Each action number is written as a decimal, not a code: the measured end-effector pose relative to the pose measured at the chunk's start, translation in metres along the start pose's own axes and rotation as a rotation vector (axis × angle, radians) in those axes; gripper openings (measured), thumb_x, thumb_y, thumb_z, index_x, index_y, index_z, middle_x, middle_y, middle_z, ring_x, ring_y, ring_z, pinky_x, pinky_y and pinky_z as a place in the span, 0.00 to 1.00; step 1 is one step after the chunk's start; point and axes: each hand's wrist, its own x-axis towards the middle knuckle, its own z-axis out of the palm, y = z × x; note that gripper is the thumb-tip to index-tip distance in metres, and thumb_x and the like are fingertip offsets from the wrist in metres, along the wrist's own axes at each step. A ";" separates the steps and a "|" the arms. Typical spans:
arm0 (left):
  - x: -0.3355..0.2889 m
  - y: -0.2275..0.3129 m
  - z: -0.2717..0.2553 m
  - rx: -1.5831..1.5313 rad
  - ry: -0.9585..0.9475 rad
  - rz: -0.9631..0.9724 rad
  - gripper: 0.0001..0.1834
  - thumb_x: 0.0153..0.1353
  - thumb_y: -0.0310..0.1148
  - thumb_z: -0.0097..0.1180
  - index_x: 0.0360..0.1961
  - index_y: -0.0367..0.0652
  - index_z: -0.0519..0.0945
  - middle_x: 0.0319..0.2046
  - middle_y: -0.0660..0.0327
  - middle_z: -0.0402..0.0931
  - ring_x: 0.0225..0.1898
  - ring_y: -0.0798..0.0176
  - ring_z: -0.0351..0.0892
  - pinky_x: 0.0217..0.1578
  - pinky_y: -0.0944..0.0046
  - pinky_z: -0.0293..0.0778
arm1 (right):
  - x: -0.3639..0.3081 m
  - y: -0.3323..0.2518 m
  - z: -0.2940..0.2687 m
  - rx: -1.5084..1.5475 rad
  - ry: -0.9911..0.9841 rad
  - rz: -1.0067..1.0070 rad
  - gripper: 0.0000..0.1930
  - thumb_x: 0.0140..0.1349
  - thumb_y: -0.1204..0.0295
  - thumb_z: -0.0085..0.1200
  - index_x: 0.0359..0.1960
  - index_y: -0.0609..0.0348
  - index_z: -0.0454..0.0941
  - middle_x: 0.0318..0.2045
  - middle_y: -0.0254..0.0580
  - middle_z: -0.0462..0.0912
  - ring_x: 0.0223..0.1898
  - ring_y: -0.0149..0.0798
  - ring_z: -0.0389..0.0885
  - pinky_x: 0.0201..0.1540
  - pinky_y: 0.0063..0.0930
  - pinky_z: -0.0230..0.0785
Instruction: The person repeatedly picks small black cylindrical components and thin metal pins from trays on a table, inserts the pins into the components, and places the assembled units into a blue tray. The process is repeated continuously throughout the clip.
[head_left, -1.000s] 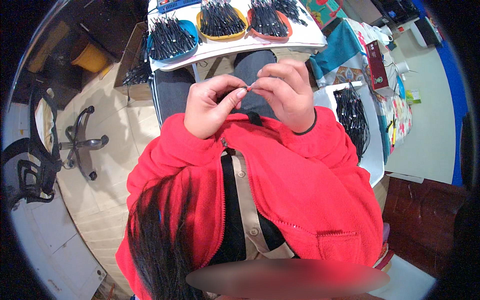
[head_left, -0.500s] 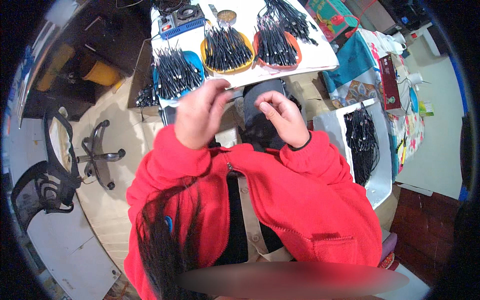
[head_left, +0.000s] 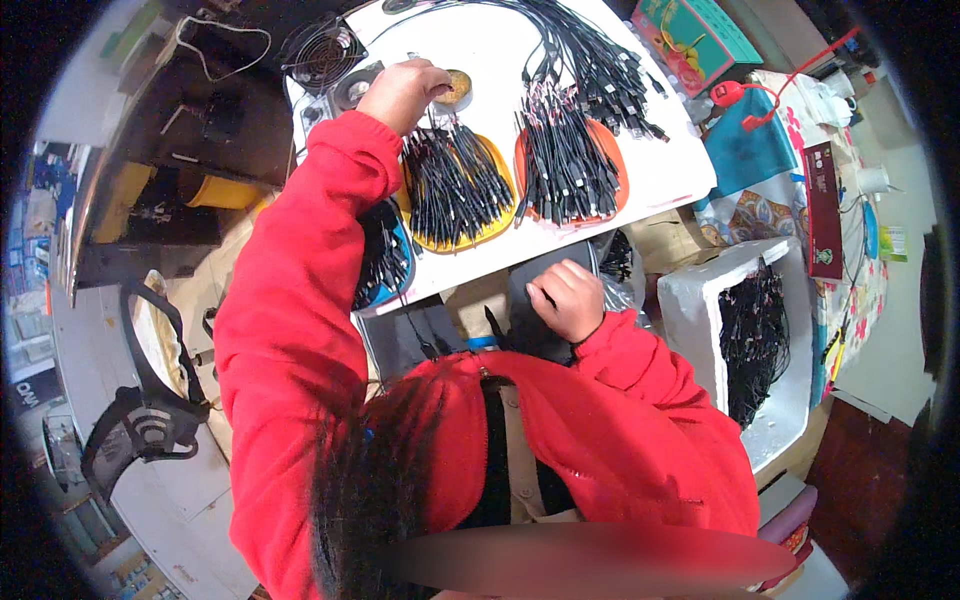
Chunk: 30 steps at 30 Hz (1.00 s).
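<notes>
My left hand (head_left: 405, 95) reaches over the white table, fingers bent and pressed together beside a small round tin (head_left: 456, 87) with brownish contents. What those fingers hold, if anything, is hidden. Just in front lies a yellow tray (head_left: 510, 172) heaped with short black cables (head_left: 455, 190). My right hand (head_left: 568, 300) is curled near my lap, below the table's front edge; its palm side cannot be seen. An orange tray (head_left: 622, 165) of similar cables sits to the right. Partly behind my left sleeve is a blue tray (head_left: 398, 285), also with cables.
A bundle of long black cables (head_left: 600, 75) spreads over the table's back right. A small fan (head_left: 322, 52) stands at the back left, near a round-topped device (head_left: 357, 88). To my right, a white foam box (head_left: 690, 310) holds more cables. An office chair (head_left: 150, 420) is at left.
My left hand has moved forward from above my lap to the tin. My right hand has dropped a little and curled in. The view has shifted, showing more of the table's back.
</notes>
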 end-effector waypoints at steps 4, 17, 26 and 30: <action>0.010 -0.024 0.024 0.022 -0.063 -0.028 0.06 0.52 0.29 0.58 0.30 0.39 0.80 0.30 0.54 0.76 0.34 0.49 0.78 0.36 0.57 0.74 | 0.005 0.004 -0.004 0.058 0.011 0.002 0.06 0.47 0.75 0.60 0.21 0.57 0.73 0.20 0.39 0.72 0.22 0.44 0.72 0.25 0.35 0.66; 0.022 -0.025 0.033 0.187 -0.211 -0.086 0.09 0.49 0.22 0.55 0.33 0.39 0.80 0.34 0.53 0.73 0.37 0.46 0.77 0.40 0.55 0.75 | 0.011 0.011 -0.002 0.091 0.005 -0.053 0.07 0.45 0.77 0.61 0.21 0.57 0.73 0.20 0.38 0.73 0.20 0.42 0.72 0.23 0.33 0.67; 0.007 -0.025 -0.001 -0.008 -0.017 -0.119 0.06 0.55 0.25 0.53 0.33 0.40 0.81 0.32 0.53 0.74 0.35 0.47 0.77 0.38 0.55 0.74 | 0.009 0.006 -0.003 0.057 0.001 -0.006 0.06 0.46 0.75 0.60 0.22 0.56 0.73 0.20 0.39 0.72 0.21 0.44 0.72 0.24 0.35 0.67; -0.010 -0.027 -0.031 0.017 0.078 -0.082 0.05 0.52 0.24 0.57 0.32 0.38 0.80 0.30 0.53 0.75 0.34 0.49 0.77 0.37 0.57 0.73 | 0.009 0.001 -0.004 0.067 -0.003 0.037 0.07 0.45 0.77 0.60 0.20 0.58 0.73 0.19 0.40 0.72 0.22 0.46 0.71 0.23 0.36 0.65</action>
